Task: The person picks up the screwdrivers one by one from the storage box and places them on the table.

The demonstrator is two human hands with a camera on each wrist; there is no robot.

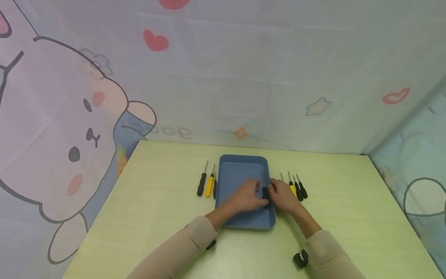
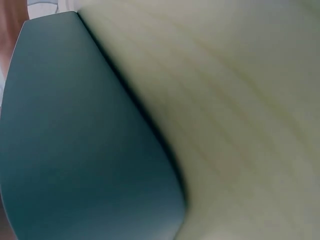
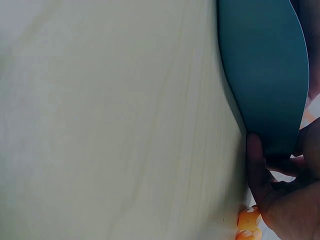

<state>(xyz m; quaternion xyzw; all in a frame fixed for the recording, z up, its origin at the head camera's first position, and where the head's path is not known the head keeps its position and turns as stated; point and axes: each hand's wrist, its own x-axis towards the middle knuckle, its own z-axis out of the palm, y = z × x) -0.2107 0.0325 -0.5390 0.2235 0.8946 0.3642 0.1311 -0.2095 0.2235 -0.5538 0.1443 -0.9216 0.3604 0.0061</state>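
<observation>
A black-handled screwdriver lies along the right side inside the blue tray, shaft pointing to the far end. My left hand is over the tray, its thumb tip at the screwdriver's handle and its fingers bent a little apart from it. At the tray's right wall, my right hand holds the rim. In the right wrist view one finger presses the outside of the tray wall, with other fingers at the rim. The left wrist view is mostly filled by the tray's outer wall.
Left of the tray lie a black screwdriver, a yellow one and a thin black one. To its right are several more, including a yellow one partly behind my right hand. A black clip-like piece is beside the right sleeve.
</observation>
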